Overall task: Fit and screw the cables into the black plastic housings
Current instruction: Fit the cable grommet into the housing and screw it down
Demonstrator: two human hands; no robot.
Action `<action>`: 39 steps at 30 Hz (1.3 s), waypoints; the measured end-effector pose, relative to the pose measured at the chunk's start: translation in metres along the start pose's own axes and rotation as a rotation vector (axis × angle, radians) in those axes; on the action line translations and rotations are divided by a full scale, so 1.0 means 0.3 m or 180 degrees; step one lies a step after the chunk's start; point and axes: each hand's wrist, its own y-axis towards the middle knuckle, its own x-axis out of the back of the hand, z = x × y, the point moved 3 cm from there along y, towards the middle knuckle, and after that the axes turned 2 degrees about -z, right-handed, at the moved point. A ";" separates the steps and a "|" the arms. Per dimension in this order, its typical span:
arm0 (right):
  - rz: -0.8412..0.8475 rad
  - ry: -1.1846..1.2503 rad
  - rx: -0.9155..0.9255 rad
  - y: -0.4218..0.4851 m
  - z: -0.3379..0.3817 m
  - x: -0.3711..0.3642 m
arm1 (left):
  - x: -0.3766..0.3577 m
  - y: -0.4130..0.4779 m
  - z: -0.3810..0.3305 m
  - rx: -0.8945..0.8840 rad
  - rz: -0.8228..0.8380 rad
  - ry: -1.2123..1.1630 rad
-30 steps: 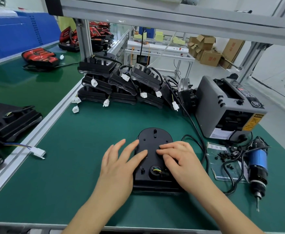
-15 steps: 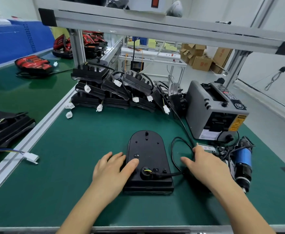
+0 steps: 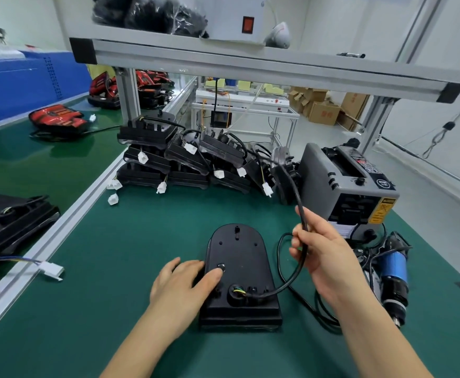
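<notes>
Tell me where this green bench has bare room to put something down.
The widest bare green mat lies left of the black housing and left hand, out to the metal rail. A band runs between that housing and the stacked housings. The right side is crowded: right hand, cable, grey machine, electric screwdriver.

Two hands, one held cable, one blue screwdriver.

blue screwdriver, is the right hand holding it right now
No, the blue screwdriver lies on the green mat off to the right, while the right hand grips the black cable.
</notes>
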 end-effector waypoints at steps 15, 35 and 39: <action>0.1014 -0.0440 0.0661 -0.075 0.021 -0.024 | 0.242 0.397 -0.333 -0.1369 -0.1045 -0.0593; 0.0171 -0.4165 -0.0234 -0.021 -0.109 -0.021 | 0.123 0.268 -0.011 0.0995 -0.0255 -0.1745; 0.0219 -0.4277 -0.0378 -0.051 -0.115 -0.042 | 0.074 0.215 -0.001 0.1026 -0.0130 -0.2246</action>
